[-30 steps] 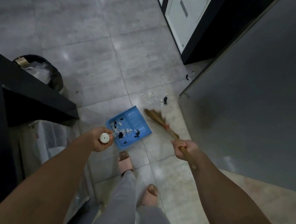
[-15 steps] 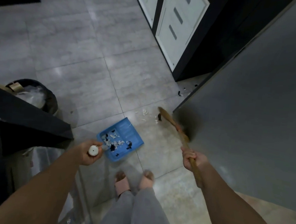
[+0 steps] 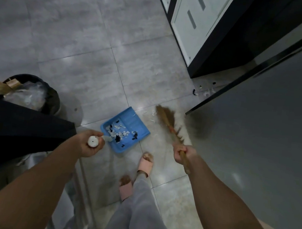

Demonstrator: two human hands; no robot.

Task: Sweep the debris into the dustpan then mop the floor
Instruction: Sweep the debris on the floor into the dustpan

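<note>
broom (image 3: 166, 118) head now lies nearer the dustpan mouth than half a second ago, blurred mid-stroke; your feet (image 3: 146, 162) have shifted to a stagger.
- tiled floor (image 3: 78, 50): not yet mopped; no mop in view.
- black bin (image 3: 53, 96): lined, left of the dustpan, apart from it.
- blue dustpan (image 3: 139, 126): flat on the floor ahead of your feet, holding black and white scraps.
- left hand (image 3: 87, 145): fingers wrapped round the dustpan's white handle (image 3: 93, 141).
- right hand (image 3: 183, 155): gripping the broom stick.
- loose scraps (image 3: 154, 112): a few white ones by the bristles, more at the cabinet (image 3: 184, 34) foot.
- judgement: sweeping roughly half done, mopping all to come.
</note>
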